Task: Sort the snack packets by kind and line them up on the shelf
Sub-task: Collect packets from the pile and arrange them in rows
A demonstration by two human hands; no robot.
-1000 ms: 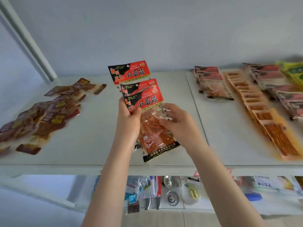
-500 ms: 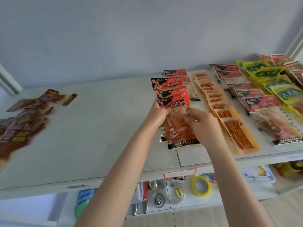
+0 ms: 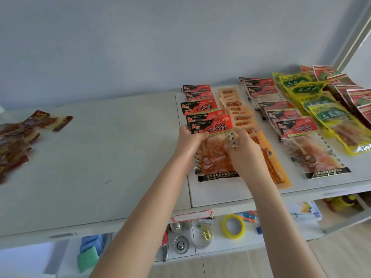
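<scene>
I hold a fanned stack of red-and-black gluten-strip packets (image 3: pixel 210 125) low over the white shelf (image 3: pixel 112 157). My left hand (image 3: pixel 189 140) grips their left edge, thumb on the front. My right hand (image 3: pixel 242 151) pinches the right edge. The stack overlaps a row of the same red packets (image 3: pixel 197 91) at the back. To the right lie a row of orange stick packets (image 3: pixel 239 115), a second red-and-black row (image 3: pixel 289 125), yellow-green packets (image 3: pixel 321 109) and red packets (image 3: pixel 359 95). A loose heap of small brown packets (image 3: pixel 18 139) sits at far left.
The shelf's front edge carries a red-bordered label (image 3: pixel 190 215). On the lower shelf are a yellow tape roll (image 3: pixel 233 226), metal drain parts (image 3: pixel 180 243), green and blue sponges (image 3: pixel 89 251) and papers. A white upright post (image 3: pixel 353 35) stands at the right.
Both hands carried the red packets from the shelf's middle rightwards and lowered them onto the row of matching packets. My view swung right, so the brown heap slid to the left edge.
</scene>
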